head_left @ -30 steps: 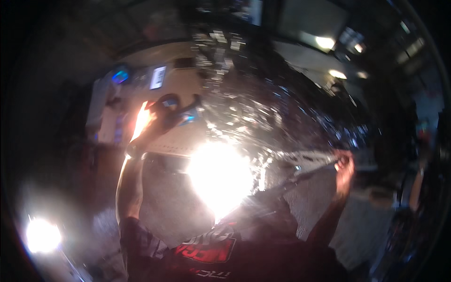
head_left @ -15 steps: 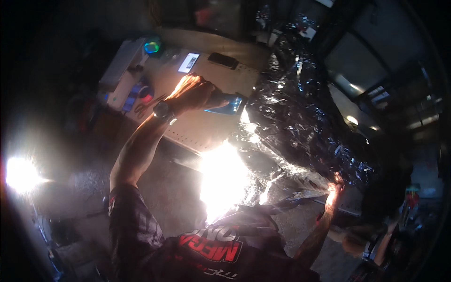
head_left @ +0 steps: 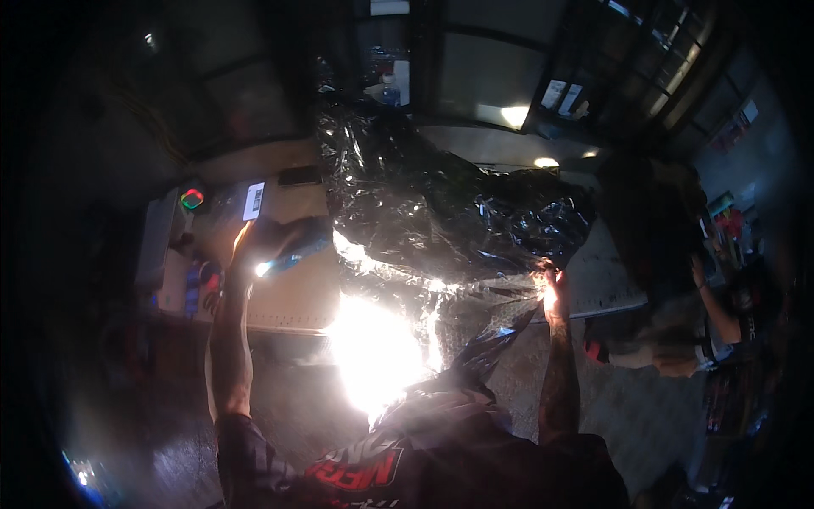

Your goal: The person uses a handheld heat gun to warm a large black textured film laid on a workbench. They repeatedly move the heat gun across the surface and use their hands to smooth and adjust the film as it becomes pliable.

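A large shiny dark plastic sheet [head_left: 407, 187] lies crumpled over the table, its near edge hanging toward my body. At its right end my right hand [head_left: 551, 293] pinches the gathered edge, and taut folds run leftward from the fingers. Left of the sheet, my left hand [head_left: 270, 242] is mostly in shadow, closed over the table. A shiny blue, see-through piece [head_left: 297, 257] shows at its fingers; what kind of thing it is I cannot make out. Strong glare hides part of the sheet's near side.
A lit phone [head_left: 253, 202] and a dark flat rectangular thing [head_left: 299, 176] lie on the table [head_left: 288, 297] beyond my left hand. A roll with a coloured ring [head_left: 192, 199] stands at the far left. Another person's arm [head_left: 719, 312] shows at the right. Windows line the back.
The whole view has swung, so the table now lies straighter and further left. My left hand has drawn leftward, with the blue piece still at it. My right hand keeps its grip on the plastic sheet.
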`<state>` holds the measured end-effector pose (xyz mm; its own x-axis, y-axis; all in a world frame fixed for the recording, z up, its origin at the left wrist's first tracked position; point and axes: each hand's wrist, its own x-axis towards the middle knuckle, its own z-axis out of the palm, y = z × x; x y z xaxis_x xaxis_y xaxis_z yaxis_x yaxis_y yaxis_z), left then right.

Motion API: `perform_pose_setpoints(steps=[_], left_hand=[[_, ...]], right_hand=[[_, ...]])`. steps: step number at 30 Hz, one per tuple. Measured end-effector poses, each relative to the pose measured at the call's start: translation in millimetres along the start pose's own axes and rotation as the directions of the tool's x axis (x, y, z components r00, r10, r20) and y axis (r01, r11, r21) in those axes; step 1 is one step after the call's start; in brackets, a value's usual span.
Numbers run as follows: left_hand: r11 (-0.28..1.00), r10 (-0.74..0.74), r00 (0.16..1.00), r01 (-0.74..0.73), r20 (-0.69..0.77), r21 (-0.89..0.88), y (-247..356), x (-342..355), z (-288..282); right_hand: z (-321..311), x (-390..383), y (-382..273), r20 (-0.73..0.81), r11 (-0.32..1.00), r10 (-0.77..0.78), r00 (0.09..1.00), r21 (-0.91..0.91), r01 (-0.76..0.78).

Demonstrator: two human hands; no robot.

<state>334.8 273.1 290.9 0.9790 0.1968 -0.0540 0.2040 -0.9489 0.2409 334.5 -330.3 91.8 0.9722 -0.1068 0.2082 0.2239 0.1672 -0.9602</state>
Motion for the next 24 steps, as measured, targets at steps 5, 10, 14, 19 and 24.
perform_pose_setpoints(steps=[5,10,14,19,24], left_hand=[[0.996,0.002,0.996,0.006,-0.090,0.087,-37,29,33],[0.975,0.102,0.945,-0.033,-0.311,0.219,-84,-9,150],[0.982,-0.053,0.945,0.108,-0.322,0.154,-108,-39,230],[0.970,-0.224,0.970,0.212,0.094,0.122,-72,-54,204],[0.892,-0.003,0.700,-0.320,-0.714,-0.318,64,-57,76]], right_hand=[[2,1,-6,-0.072,0.975,0.223,0.972,-0.002,-0.224],[-1,2,-5,0.114,0.960,0.068,0.991,0.263,-0.097],[-2,9,2,0.130,0.897,0.136,0.982,0.404,-0.178],[-2,8,13,0.016,0.939,0.275,0.961,0.211,-0.272],[-2,2,20,-0.173,0.989,0.143,0.974,0.066,-0.133]])
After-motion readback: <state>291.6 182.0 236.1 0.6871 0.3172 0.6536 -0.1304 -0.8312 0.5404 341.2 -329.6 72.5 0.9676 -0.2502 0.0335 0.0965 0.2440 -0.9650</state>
